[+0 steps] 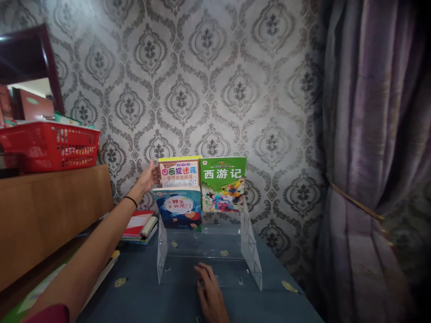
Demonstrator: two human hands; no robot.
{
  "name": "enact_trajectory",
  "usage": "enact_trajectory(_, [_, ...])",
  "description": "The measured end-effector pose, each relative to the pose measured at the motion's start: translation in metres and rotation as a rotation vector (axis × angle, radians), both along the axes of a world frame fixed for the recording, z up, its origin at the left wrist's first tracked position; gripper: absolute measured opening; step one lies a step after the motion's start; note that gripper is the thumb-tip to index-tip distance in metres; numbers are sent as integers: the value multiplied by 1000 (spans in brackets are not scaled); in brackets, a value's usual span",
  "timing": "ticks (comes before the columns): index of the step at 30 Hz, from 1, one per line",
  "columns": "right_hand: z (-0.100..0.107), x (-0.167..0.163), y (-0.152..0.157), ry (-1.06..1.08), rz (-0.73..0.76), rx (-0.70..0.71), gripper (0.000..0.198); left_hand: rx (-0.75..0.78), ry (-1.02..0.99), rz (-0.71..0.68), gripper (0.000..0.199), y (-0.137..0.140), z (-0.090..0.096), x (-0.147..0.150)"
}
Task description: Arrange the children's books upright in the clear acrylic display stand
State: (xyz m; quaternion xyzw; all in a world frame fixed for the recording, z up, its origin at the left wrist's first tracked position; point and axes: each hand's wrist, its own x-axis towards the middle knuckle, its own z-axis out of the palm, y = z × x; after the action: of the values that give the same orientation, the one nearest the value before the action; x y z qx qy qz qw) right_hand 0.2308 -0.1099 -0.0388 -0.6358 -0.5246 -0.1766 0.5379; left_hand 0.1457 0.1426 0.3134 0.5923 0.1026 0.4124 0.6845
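Observation:
A clear stepped display rack (247,242) stands on the dark blue cloth. On its upper level are a picture-puzzle book (178,174) at left and a green book (224,184) at right. A blue book (177,208) leans one step lower, covering the puzzle book's bottom part. Reaching out, my left hand (148,176) is at the puzzle book's left edge, fingers extended; whether they touch it I cannot tell. My right hand (211,294) is low in front of the rack, fingers slightly bent and apart, holding nothing.
Left of the rack lies a stack of books (139,226), and more books (101,273) are under my left forearm. A red basket (50,143) sits on a wooden cabinet (54,215). Patterned wallpaper (215,89) is behind; a tied curtain (357,179) hangs at right.

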Motion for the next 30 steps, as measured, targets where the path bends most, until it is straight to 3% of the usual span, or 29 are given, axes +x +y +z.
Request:
enact_trajectory(5, [2, -3, 0, 11, 11, 14, 38, 10, -13, 16, 53, 1, -10, -8])
enact_trajectory(9, [6, -7, 0, 65, 15, 6, 38, 25, -5, 135, 56, 1, -31, -19])
enact_trajectory(15, [16, -13, -6, 98, 31, -38, 38, -39, 65, 405, 43, -12, -94, -45])
enact_trajectory(21, [29, -16, -13, 116, 55, -108, 38, 89, 127, 455, 54, -41, -170, -87])
enact_trajectory(24, [28, -18, -13, 121, 59, -122, 40, 154, 192, 475, 63, -56, -194, -103])
enact_trajectory(27, [27, -19, -14, 129, 54, -124, 40, 296, 240, 478, 58, -65, -194, -106])
enact_trajectory(30, [38, -17, -15, 120, 39, -97, 36, 474, 240, 483, 45, -65, -173, -95])
